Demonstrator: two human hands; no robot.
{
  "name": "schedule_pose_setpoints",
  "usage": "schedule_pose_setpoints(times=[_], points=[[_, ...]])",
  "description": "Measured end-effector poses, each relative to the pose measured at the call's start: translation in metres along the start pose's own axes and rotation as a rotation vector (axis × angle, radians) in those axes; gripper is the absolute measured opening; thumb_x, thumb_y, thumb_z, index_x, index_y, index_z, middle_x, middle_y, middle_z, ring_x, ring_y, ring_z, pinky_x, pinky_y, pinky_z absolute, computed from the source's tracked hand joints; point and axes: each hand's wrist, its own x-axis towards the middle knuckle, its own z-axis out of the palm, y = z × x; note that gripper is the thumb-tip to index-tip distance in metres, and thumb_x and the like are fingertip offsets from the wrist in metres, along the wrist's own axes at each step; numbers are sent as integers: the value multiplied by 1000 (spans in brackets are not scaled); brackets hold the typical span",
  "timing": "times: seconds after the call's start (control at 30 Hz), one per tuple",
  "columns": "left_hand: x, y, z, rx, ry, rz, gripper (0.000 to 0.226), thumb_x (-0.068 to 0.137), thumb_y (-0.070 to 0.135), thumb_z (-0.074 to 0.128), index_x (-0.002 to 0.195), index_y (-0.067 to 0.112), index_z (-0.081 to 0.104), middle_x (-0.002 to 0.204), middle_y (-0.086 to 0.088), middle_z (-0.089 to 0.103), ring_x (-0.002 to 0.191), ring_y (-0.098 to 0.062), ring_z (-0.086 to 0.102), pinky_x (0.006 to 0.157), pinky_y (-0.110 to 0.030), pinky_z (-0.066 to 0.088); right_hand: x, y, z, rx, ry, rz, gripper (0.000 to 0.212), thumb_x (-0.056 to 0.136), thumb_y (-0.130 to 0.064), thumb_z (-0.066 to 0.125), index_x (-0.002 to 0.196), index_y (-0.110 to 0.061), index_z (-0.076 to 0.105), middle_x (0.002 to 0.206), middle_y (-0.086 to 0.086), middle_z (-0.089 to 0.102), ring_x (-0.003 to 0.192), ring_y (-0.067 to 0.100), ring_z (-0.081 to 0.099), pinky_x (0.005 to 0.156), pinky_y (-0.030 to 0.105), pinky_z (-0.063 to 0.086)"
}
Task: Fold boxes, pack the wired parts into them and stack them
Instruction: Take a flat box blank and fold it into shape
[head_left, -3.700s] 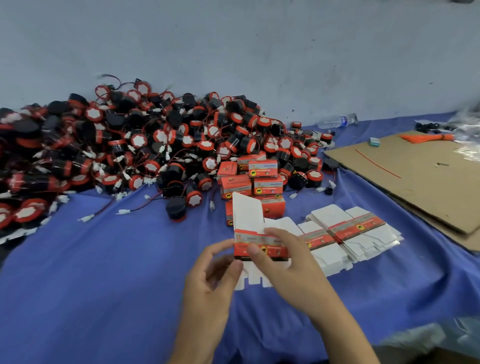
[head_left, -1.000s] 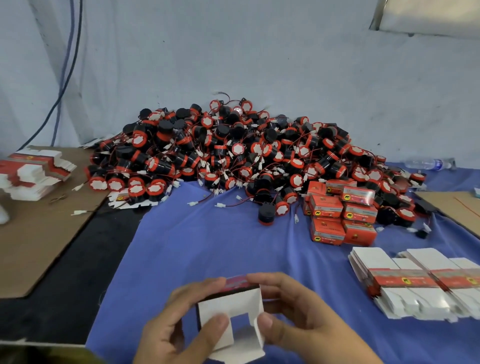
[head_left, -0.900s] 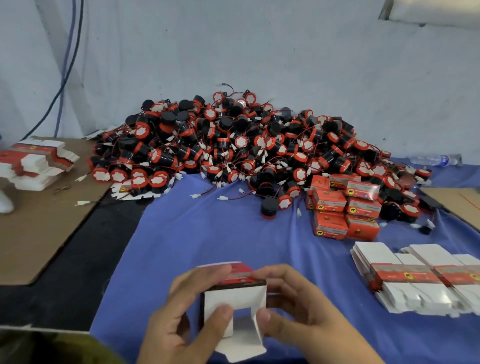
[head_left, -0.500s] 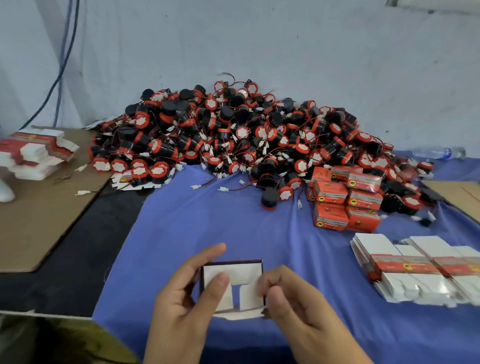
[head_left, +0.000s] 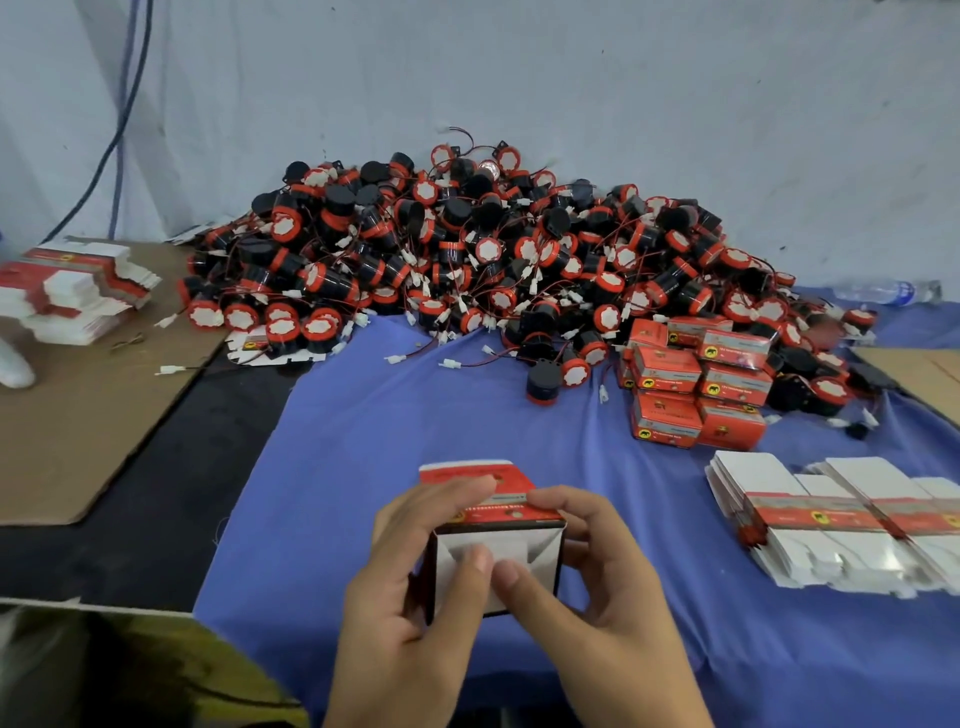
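Observation:
I hold a small red and white box (head_left: 511, 512) low at the centre, above the blue cloth. My left hand (head_left: 410, 613) grips its left side, thumb on the white end flaps. My right hand (head_left: 597, 613) grips the right side, its thumb pressing the same flaps. A large heap of black and red wired parts (head_left: 493, 249) lies at the back. A stack of closed red boxes (head_left: 691, 384) stands right of centre. Flat unfolded boxes (head_left: 841, 525) lie fanned at the right.
The blue cloth (head_left: 389, 452) covers the middle of the table. Brown cardboard (head_left: 78, 415) at the left carries another pile of flat boxes (head_left: 67, 291). More cardboard (head_left: 919, 369) and a plastic bottle (head_left: 888, 291) lie at the far right. Cables (head_left: 119, 130) hang down the wall.
The box's end flaps have been folded in flat, and both thumbs now press on them. The box is tipped so its red top and open lid flap show.

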Motion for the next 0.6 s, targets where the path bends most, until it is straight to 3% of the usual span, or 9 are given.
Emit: schedule_pose_setpoints(times=[0.07,0.17,0.3,0.43,0.5,0.6], points=[[1,2,3,20,28,20,36,80,12,63,114,19,72,119,15,68,117,-29,64,92,-58,54,0,-1,4,-3,23,5,50,77,12,77,92,-35,67,95,1,76,90,16,70,67,22,57],[0,2,6,52,55,61,31,81,7,63,106,22,74,114,19,68,114,-27,66,88,-57,56,1,2,8,10,77,23,52,75,15,76,91,-34,65,94,0,75,94,21,70,67,22,57],[-1,4,7,71,61,71,54,84,-12,66,100,39,74,117,9,66,114,-24,64,74,-34,63,1,7,14,86,166,55,61,61,1,85,102,-41,66,102,0,73,102,23,69,68,26,59],[3,7,2,-134,85,-56,28,84,14,80,106,30,75,116,-2,70,109,-21,68,75,-26,60,1,11,12,363,196,182,78,52,-10,85,117,-48,63,120,10,67,109,25,70,78,32,58],[5,8,1,-174,93,-117,23,81,29,75,104,29,76,112,0,72,106,-17,69,70,-20,58,0,10,11,485,145,218,80,56,-5,82,125,-38,59,113,18,72,103,29,73,79,33,58],[3,9,5,-103,82,-108,15,86,32,72,100,34,77,103,0,74,97,-16,70,71,-18,56,2,9,15,510,102,186,74,59,1,76,123,-33,62,97,21,74,86,29,73,73,31,58]])
